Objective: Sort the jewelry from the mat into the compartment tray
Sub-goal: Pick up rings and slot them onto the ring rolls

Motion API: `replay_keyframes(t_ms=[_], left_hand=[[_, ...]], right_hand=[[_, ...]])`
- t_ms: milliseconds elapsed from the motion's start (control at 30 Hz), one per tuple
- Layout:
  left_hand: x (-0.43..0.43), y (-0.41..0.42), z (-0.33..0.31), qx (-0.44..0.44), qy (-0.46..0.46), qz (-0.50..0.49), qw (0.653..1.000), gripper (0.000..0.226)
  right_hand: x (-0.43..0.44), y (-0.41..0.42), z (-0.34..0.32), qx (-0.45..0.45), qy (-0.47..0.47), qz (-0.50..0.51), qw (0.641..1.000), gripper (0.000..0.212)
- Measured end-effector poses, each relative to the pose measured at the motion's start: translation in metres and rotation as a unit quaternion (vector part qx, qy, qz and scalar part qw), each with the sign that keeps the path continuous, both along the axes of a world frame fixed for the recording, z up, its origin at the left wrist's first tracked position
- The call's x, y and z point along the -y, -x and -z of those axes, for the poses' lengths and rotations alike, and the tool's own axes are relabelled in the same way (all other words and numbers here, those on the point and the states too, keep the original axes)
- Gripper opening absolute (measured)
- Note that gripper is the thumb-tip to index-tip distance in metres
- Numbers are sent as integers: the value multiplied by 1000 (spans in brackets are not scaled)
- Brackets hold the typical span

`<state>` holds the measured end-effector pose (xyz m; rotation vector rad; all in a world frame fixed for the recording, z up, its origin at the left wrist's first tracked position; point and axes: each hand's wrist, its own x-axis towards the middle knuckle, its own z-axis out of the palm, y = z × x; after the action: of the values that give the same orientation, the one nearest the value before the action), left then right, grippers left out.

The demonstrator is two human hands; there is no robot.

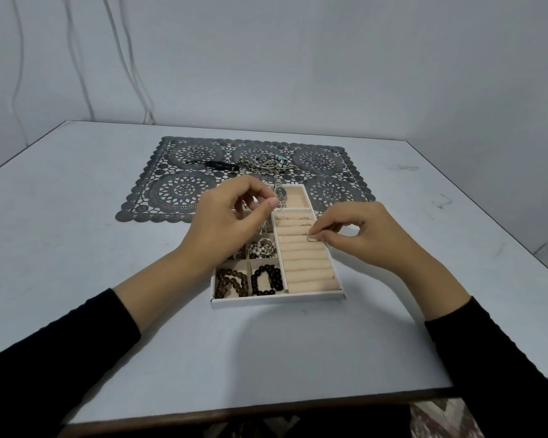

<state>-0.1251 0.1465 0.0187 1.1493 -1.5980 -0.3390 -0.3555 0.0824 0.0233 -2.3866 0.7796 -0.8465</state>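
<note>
My right hand pinches a thin ring just over the tray's crosswise rolls; left hand pinched, can't tell on what.

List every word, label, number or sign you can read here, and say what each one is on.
No text can be read anywhere.
The watch in the tray: dial too small to read.
The ring pinched by the right hand: too small to show any marking.
The mat and the table: no print visible.
</note>
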Motion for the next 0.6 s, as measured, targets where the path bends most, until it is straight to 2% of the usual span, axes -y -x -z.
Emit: replay_keyframes(t_ms=[200,400,600], left_hand=[[0,0,2,3,-4,-4,1000,7],[0,0,2,8,-6,-8,1000,7],[-1,0,2,0,-16,-8,1000,7]], right_hand=[[-2,-2,-1,-41,8,-12,999,11],[2,-1,-3,-5,-129,14,992,13],[5,-4,-2,17,-172,29,984,9]])
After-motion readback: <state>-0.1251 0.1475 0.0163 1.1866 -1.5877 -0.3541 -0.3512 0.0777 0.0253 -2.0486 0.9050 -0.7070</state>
